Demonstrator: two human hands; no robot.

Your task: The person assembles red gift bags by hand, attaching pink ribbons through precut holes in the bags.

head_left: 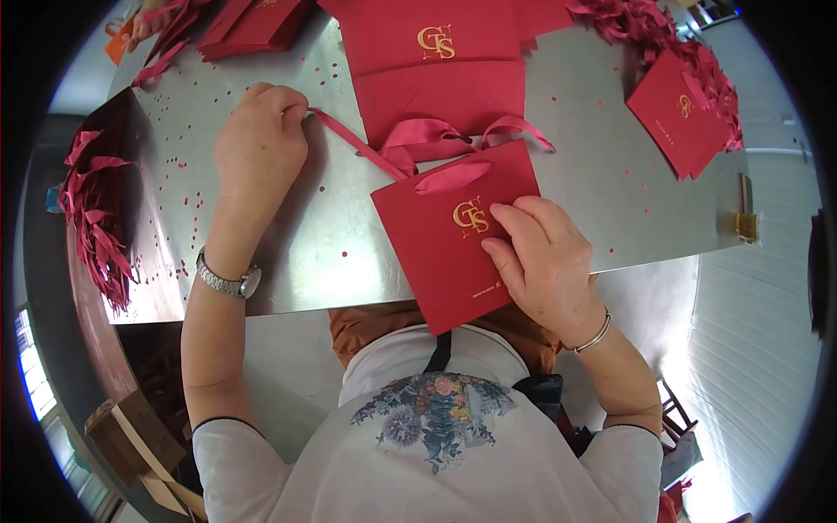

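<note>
A red paper gift bag [436, 257] with a gold monogram lies tilted at the table's front edge, its lower end reaching past the edge. My right hand [545, 257] grips its right side, thumb on the front face and the other fingers partly hidden. A pink ribbon [349, 138] runs from the bag's top to my left hand [261, 135], which pinches its end. More ribbon loops lie above the bag. Just beyond are larger stacked red bags [445, 96], with the same gold monogram on the upper one.
Red bags with ribbons [684, 113] lie at the right, and a ribbon pile [96, 218] hangs along the left edge. Another red stack [257, 26] is at the back left. Small red paper dots are scattered over the metal table [323, 253]. Another person's hand [139, 30] shows at the far left.
</note>
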